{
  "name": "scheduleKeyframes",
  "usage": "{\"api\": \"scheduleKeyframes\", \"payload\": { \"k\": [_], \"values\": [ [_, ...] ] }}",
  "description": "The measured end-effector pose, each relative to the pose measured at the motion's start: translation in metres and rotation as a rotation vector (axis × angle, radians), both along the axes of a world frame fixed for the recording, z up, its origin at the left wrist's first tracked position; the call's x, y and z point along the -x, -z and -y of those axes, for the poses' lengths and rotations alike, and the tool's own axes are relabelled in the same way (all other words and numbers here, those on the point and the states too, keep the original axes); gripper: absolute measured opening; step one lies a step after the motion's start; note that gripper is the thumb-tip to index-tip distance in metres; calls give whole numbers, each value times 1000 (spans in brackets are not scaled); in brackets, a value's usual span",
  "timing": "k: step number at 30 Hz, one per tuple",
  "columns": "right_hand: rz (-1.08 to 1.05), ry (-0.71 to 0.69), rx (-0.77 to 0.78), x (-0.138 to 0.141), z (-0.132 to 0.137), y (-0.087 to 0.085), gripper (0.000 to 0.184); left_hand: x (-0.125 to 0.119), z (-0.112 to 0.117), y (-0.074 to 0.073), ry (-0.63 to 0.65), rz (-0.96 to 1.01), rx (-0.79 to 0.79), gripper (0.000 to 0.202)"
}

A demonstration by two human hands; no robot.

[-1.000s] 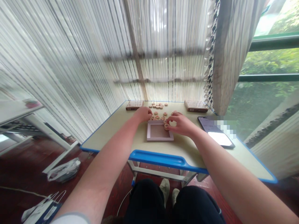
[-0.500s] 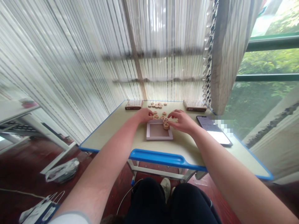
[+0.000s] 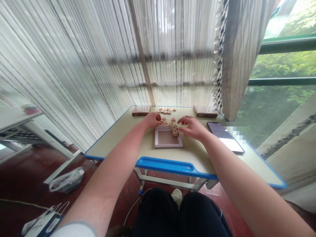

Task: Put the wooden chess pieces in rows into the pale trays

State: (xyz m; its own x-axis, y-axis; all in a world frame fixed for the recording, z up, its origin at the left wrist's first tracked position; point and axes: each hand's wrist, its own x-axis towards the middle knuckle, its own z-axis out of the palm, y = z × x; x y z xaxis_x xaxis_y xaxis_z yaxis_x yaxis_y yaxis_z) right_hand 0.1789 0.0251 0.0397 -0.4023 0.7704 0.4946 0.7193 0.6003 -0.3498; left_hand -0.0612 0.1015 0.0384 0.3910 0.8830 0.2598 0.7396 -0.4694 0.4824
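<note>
A shallow white box tray (image 3: 156,140) with a brown bottom lies on the table. Round wooden Chinese chess pieces (image 3: 175,132) sit in its far right corner. My right hand (image 3: 191,127) hovers just right of these pieces, thumb and fingers apart, nothing seen between them. Beyond the tray's far left corner is my left hand (image 3: 152,119). Its fingers are closed together beside several loose pieces (image 3: 164,118); whatever they pinch is hidden. More pieces (image 3: 169,112) lie in a group near the table's far edge.
Flat brown boxes stand at the far left (image 3: 141,110) and far right (image 3: 205,111) of the table (image 3: 116,141). A phone (image 3: 225,137) lies at right. A blue tray-like ledge (image 3: 166,165) runs along the near edge. Striped curtains (image 3: 172,75) hang behind.
My right hand has drawn slightly away from the pieces in the tray's corner. My left hand has shifted a little, its fingers still beside the loose pieces.
</note>
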Motion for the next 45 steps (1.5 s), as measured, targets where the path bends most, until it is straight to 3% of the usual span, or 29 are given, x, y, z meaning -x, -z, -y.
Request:
{"api": "scheduleKeyframes", "payload": {
  "k": [5,9,14,21,25,29,37,40,42,45],
  "values": [
    [-7,-23,0,0,1,-1,27,-9,8,-6,62,357,142,33],
    [5,-28,-8,0,0,1,27,-13,13,-12,91,519,246,34],
    [-12,-22,-44,5,1,3,29,-15,21,-19,85,591,358,25],
    [-6,9,-159,15,5,6,37,-16,22,-21,153,702,428,45],
    [-7,14,-169,18,3,9,38,-16,27,-24,208,667,478,60],
    [-42,28,-177,20,-1,11,36,-17,31,-25,245,546,504,46],
    [-54,71,-176,21,-1,5,23,-21,35,-29,272,499,467,45],
    [-7,124,-99,18,3,1,25,-18,25,-21,115,530,291,41],
    [33,110,-52,18,7,-1,25,-15,16,-13,17,400,117,39],
    [126,-11,-61,22,14,-1,21,-11,6,-3,-7,183,-48,37]
  ]
}}
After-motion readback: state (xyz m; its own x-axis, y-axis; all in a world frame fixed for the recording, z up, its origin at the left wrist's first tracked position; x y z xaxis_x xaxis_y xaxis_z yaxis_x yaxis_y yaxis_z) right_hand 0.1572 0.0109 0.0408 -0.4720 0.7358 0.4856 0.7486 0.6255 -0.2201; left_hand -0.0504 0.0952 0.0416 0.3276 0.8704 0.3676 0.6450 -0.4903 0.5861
